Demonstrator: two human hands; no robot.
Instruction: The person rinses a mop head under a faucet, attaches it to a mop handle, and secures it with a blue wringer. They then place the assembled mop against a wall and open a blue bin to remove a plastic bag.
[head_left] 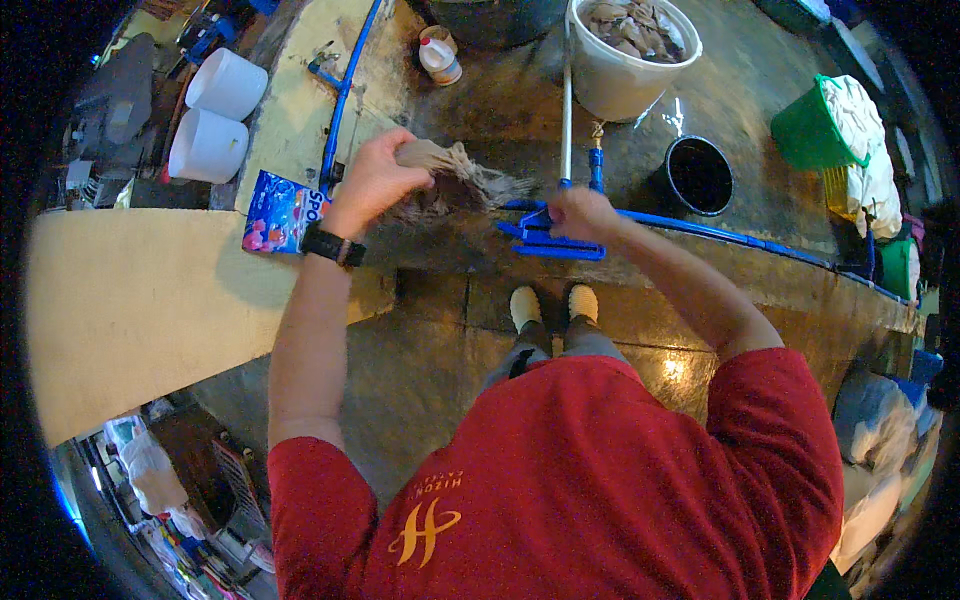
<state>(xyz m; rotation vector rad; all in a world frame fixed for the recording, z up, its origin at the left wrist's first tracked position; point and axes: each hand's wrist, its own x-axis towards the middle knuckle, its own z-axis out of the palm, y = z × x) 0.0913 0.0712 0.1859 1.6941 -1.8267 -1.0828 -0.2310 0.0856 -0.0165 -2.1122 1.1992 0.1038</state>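
My left hand (pixel 375 182), with a dark watch at the wrist, grips one end of a grey-brown stringy mop head (pixel 465 180) above the wet concrete slab. Its frayed strands spread right, close to a blue plastic mop clamp (pixel 560 250). My right hand (pixel 585 213) is closed on the clamp's upper part; its fingertips are partly hidden. A long pale pole (pixel 567 110) runs away from the clamp toward the far side. Whether the strands are caught in the clamp, I cannot tell.
A white bucket (pixel 610 95) of soaking brown cloths stands beyond, with a black bucket (pixel 700 175) nearer. Blue pipe (pixel 700 228) runs along the slab edge. A blue packet (pixel 272 215) lies left, a jug (pixel 440 62) farther off, a green basket (pixel 800 125) right.
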